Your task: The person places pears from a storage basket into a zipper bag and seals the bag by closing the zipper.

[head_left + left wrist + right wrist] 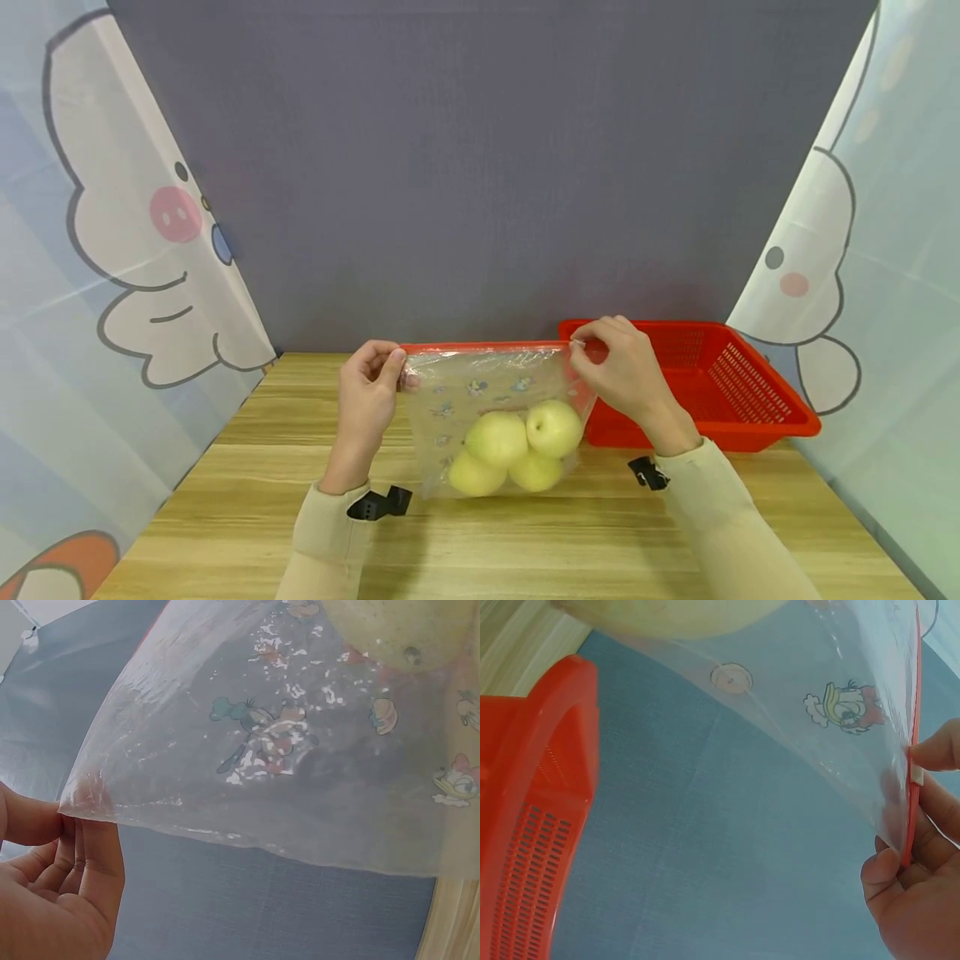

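A clear zip bag [450, 392] with cartoon prints hangs upright above the wooden table, its red zip strip [480, 346] along the top. Several pale yellow-green round fruits [497, 439], apples or pears, lie bunched at its bottom right. My left hand [366, 396] pinches the bag's top left corner between thumb and fingers. At the other end of the strip, my right hand [626, 367] pinches the top right corner. The right wrist view shows a small white slider [917, 775] on the red strip, between that hand's thumb and fingers.
Behind and to the right of the bag, a red plastic basket [738, 429] with slotted walls stands on the wooden table [247, 492]. A dark grey backdrop [480, 167] rises at the back, with printed curtains [82, 317] at both sides.
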Tool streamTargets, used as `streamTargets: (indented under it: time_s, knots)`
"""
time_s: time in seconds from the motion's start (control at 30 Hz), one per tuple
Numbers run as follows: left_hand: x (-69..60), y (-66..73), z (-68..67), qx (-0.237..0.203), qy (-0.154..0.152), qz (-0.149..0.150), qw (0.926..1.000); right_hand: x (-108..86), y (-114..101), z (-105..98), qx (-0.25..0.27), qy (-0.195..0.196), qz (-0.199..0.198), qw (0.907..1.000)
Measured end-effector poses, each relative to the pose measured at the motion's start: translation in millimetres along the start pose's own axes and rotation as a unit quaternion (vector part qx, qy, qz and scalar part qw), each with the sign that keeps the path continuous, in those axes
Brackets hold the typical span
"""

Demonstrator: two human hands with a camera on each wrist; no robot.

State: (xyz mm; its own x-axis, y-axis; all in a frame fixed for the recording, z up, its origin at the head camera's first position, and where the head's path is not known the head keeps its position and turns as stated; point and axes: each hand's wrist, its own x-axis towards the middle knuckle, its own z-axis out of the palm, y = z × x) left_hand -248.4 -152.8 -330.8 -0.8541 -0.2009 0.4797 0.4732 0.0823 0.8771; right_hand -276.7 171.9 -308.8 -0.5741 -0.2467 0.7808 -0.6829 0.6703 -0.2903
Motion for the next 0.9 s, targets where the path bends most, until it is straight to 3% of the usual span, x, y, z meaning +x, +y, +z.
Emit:
streamTargets:
  time_s: [0.9]
  knots:
    - [-0.3,-0.5,0.4,-0.002,0.000,0.008,1.0000,-7.6,3.4,-3.2,0.014,0.027,0.032,0.9990]
